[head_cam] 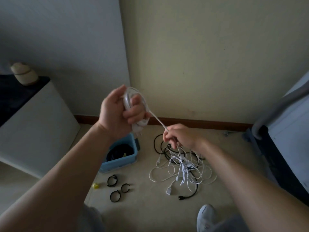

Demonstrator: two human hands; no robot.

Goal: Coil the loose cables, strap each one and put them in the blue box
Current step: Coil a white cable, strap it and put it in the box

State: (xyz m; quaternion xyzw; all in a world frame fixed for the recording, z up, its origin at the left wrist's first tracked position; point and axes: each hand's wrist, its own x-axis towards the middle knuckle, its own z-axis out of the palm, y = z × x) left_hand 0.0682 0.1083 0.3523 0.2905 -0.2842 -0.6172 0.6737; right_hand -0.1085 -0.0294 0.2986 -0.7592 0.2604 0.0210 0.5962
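Note:
My left hand (117,113) grips a coil of white cable (133,96) held up in front of the wall corner. A taut strand of that white cable runs down to my right hand (180,136), which pinches it. Below my right hand lies a tangle of white and black cables (182,168) on the floor. The blue box (122,159) sits on the floor under my left wrist, with a black coiled cable (120,151) inside. Three black straps (117,186) lie on the floor in front of the box.
A white cabinet (33,128) with a dark top stands at left, a pale jar (24,74) on it. A small yellow object (95,185) lies by the straps. A chair or trolley frame (275,131) is at right. My shoe (206,216) shows bottom right.

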